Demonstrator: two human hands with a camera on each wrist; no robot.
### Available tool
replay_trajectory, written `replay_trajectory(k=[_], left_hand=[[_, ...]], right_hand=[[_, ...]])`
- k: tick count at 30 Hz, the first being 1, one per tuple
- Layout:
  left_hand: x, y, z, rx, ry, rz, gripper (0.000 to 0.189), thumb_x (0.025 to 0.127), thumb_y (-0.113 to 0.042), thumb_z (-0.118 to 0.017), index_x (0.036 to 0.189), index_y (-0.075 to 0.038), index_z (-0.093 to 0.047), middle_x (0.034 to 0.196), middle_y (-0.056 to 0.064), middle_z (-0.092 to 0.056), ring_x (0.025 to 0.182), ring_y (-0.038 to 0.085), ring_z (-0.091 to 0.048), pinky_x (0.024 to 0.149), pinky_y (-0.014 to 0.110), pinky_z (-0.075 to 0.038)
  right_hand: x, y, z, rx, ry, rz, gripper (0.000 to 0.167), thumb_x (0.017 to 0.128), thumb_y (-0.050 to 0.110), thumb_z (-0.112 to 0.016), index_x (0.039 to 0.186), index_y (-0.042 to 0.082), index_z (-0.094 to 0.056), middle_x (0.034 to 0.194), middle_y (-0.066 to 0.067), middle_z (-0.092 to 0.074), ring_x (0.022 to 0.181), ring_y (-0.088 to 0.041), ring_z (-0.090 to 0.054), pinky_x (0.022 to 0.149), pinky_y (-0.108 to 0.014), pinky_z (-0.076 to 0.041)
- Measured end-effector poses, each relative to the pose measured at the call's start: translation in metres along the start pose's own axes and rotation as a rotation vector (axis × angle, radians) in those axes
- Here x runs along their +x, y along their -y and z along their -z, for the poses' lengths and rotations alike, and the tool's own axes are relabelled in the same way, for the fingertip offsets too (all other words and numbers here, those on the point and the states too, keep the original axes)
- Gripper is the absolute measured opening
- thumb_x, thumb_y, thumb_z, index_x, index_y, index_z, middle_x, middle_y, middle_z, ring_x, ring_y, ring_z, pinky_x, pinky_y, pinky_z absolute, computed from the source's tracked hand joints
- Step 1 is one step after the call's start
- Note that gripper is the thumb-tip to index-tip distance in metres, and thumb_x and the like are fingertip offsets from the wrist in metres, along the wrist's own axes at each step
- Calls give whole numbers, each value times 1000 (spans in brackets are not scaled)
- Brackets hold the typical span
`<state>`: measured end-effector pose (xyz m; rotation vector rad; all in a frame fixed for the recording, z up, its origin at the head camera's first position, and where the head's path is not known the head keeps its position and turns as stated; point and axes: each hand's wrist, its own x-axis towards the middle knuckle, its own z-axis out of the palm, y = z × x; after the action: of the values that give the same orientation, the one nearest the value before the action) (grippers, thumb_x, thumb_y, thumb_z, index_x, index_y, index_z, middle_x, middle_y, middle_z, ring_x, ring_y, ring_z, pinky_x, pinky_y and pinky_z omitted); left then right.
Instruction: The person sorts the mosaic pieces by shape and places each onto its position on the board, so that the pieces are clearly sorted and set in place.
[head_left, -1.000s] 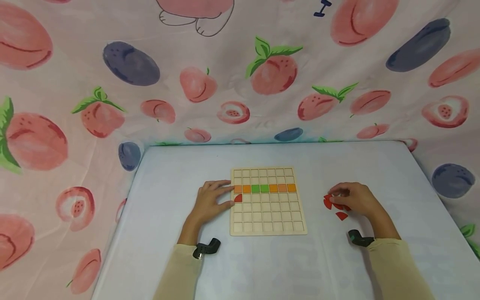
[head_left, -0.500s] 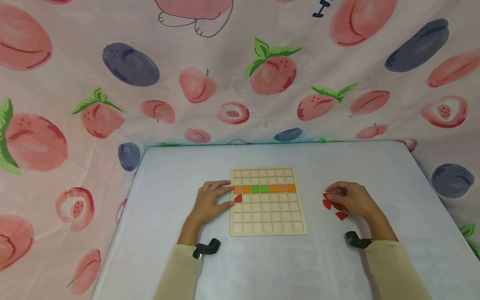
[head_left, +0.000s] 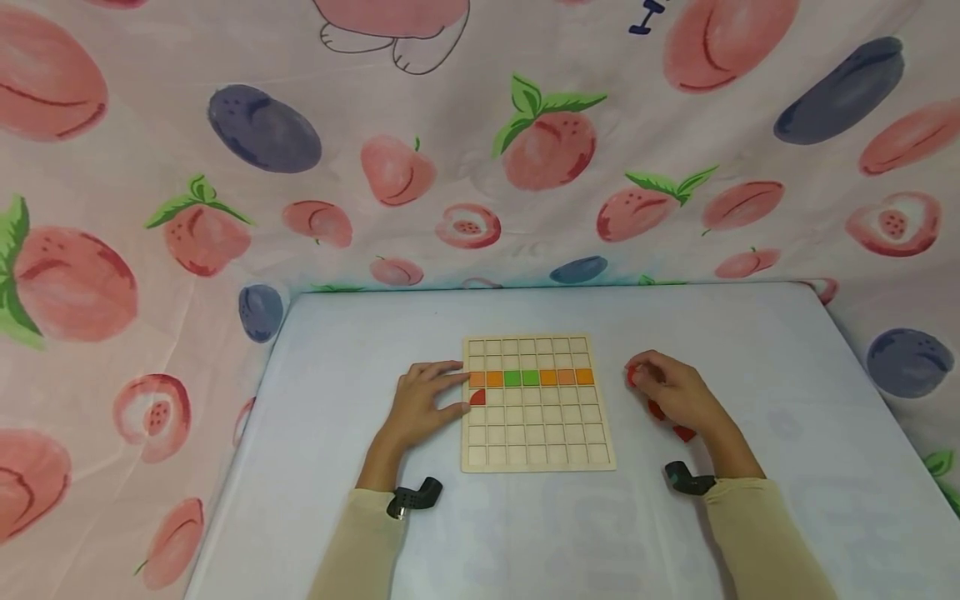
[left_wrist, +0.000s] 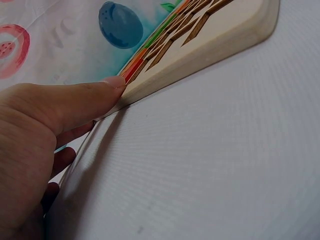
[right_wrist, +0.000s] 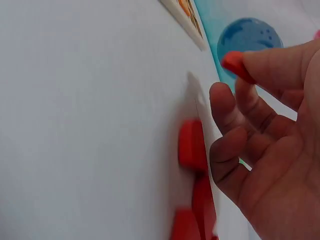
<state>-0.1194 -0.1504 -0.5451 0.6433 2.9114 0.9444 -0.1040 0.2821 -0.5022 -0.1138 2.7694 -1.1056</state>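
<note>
A wooden grid board [head_left: 537, 433] lies flat at the middle of the table. Across its third row run orange and green square tiles [head_left: 512, 378], and one red quarter-circle tile [head_left: 477, 398] sits in the leftmost cell below them. My left hand [head_left: 417, 404] rests at the board's left side, fingertips and thumb touching the edge. Right of the board, my right hand [head_left: 678, 393] pinches a red tile [right_wrist: 233, 62] between thumb and fingers above the table. Under that hand lie several loose red tiles [head_left: 684, 433], partly hidden by it in the head view.
The white-covered table [head_left: 360, 333] ends at a fruit-printed cloth [head_left: 465, 108] behind and at the sides. A small black wrist camera [head_left: 414, 494] sits on the left wrist, another black camera [head_left: 686, 479] on the right.
My right hand has risen from the loose red tiles and shifted left toward the board, with one red tile pinched in it. The left hand stays at the board's edge.
</note>
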Motion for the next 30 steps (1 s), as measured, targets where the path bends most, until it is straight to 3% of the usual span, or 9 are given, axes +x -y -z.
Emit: replay_trajectory(k=[7, 13, 21, 30], left_hand=[[0, 0, 0, -2, 12, 12, 53, 88, -44, -76, 136, -26, -67, 149, -5, -56, 131, 22, -47, 105, 50, -36], [0, 0, 0, -2, 9, 9, 52, 88, -45, -76, 136, -26, -68, 149, -5, -57, 131, 23, -47, 104, 50, -36], [0, -1, 2, 3, 10, 13, 52, 88, -44, -76, 136, -26, -68, 149, -6, -57, 131, 23, -47, 105, 50, -36], [0, -4, 4, -11, 13, 15, 52, 88, -43, -77, 136, -25, -68, 149, -4, -57, 132, 23, -47, 106, 51, -36]], right_hand=[[12, 17, -17, 97, 18, -24, 16, 93, 20, -73, 105, 14, -65, 93, -4, -69, 85, -22, -61, 72, -28, -51], [18, 33, -31, 160, 63, 27, 19, 89, 21, -78, 101, 13, -65, 86, -2, -71, 79, -19, -64, 73, -26, -52], [25, 53, -48, 256, 87, 61, 22, 87, 23, -83, 102, 13, -70, 95, -5, -73, 83, -18, -68, 76, -24, -55], [33, 73, -70, 395, 146, 68, 18, 91, 21, -78, 106, 13, -72, 102, -8, -73, 88, -18, -74, 79, -25, -57]])
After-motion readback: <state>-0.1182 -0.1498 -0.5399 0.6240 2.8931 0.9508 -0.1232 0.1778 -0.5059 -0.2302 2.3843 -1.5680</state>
